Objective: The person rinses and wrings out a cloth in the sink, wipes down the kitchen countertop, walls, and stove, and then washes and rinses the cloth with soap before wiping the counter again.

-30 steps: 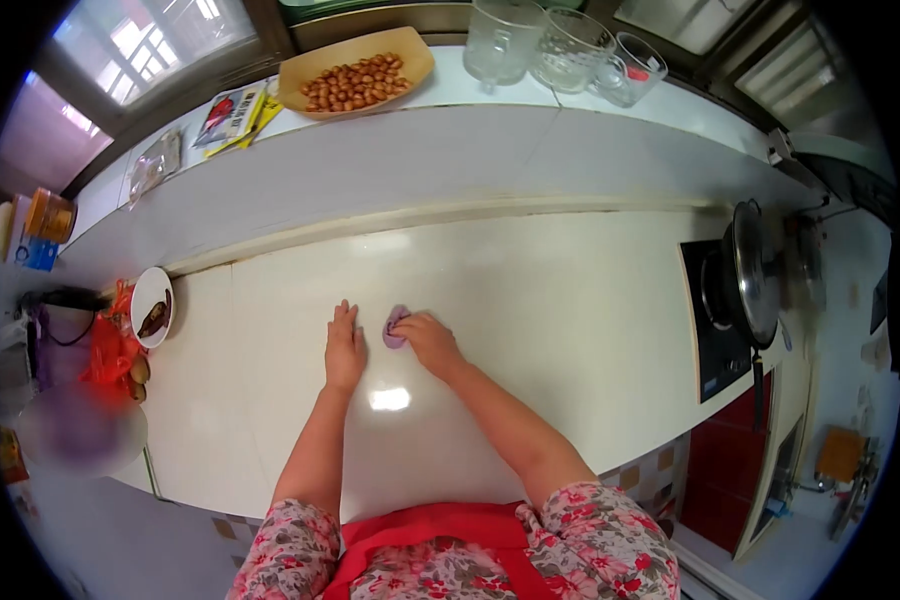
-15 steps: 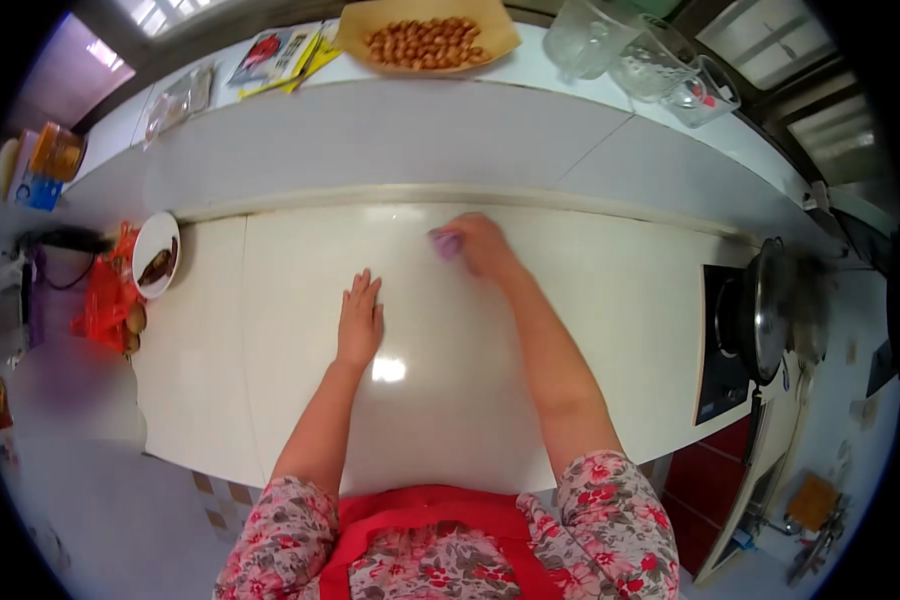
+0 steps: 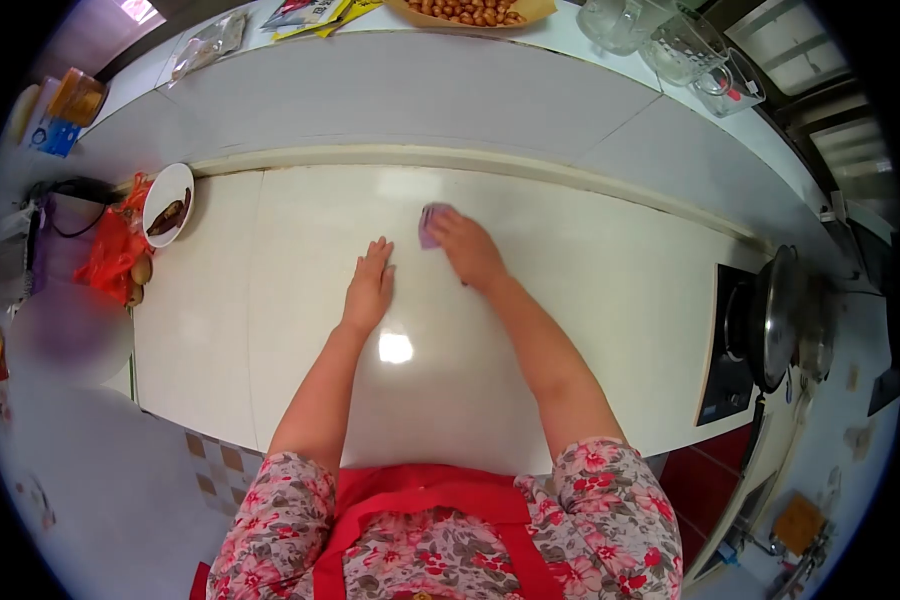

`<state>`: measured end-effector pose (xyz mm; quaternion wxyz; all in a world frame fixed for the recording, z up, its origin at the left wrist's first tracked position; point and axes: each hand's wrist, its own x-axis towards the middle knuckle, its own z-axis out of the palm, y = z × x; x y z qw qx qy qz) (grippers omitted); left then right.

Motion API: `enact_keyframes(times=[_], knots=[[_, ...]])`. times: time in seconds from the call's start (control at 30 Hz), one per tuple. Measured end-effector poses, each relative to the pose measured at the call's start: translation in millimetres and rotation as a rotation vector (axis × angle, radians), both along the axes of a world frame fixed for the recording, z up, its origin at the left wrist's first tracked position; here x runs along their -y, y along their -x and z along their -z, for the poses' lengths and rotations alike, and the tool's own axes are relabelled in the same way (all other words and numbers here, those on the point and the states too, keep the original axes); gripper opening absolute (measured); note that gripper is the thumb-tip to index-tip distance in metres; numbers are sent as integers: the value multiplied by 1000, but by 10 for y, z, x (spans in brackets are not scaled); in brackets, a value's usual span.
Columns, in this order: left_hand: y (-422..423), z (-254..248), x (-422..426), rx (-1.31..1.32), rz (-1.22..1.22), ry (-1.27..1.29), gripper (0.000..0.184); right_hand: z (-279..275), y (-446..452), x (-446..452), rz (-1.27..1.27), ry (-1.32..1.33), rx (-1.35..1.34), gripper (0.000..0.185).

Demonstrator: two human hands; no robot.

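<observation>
Right hand [image 3: 470, 250] holding purple cloth [image 3: 429, 228], left hand [image 3: 370, 288] flat, packet [image 3: 305, 12] lettering too small to read

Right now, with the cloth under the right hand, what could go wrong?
The right hand covers only part of the purple cloth, so the cloth might slip loose. A wide sweep left could knock the white bowl on the counter. A wide sweep right might catch the pan on the stove.
</observation>
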<state>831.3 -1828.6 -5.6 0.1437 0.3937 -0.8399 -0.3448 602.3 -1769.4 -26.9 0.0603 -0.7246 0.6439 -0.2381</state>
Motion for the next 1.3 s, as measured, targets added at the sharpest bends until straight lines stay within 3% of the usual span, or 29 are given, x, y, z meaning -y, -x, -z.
enact_keyframes(times=[0.07,0.2,0.27,0.3,0.37,0.43,0.5,0.53,0.6,0.63,0.77,0.83,1.0,1.07,1.1,1.13,1.2,1.27,1.3], knots=[[-104,1,-86,-50,-35,-92,40,-40,-248,-282,-103,-45,33,37],[-295,-28,-298,-55,-37,-30,39,49,-685,-1039,-176,-33,129,32],[-346,-74,-375,-20,-84,3,38,146,-749,-1217,-263,19,384,26],[-359,-84,-387,-27,-85,9,38,14,-706,-1170,-265,24,376,26],[-383,-62,-439,33,-124,58,38,-435,-551,-973,413,-451,1054,23],[-391,-37,-464,48,-120,81,39,-167,-37,-595,558,-38,831,24],[-405,-12,-462,66,-113,112,39,-238,288,-194,575,152,626,26],[-405,20,-471,117,-101,159,40,-139,340,8,572,160,623,26],[-389,44,-476,164,-90,210,42,221,315,386,538,244,225,30],[-381,36,-481,188,-87,210,43,205,215,519,482,204,166,32],[-406,90,-473,198,-82,257,44,16,-147,579,280,102,133,36],[-375,86,-443,175,-79,273,44,4,-358,333,111,-44,156,34],[-403,126,-471,148,-91,281,42,-77,-810,-608,-57,-9,291,28],[-383,127,-470,155,-96,272,42,41,-747,-771,-37,-43,573,24],[-399,137,-475,167,-97,254,43,159,-644,-807,168,-51,884,20],[-404,143,-489,173,-116,253,43,-109,-503,-694,506,-70,1065,18],[-409,138,-476,230,-69,282,45,94,91,-471,762,151,1135,19],[-427,178,-471,194,-70,258,48,-38,412,-263,844,220,406,25],[-437,207,-492,182,-73,263,48,9,348,-88,816,219,410,25]])
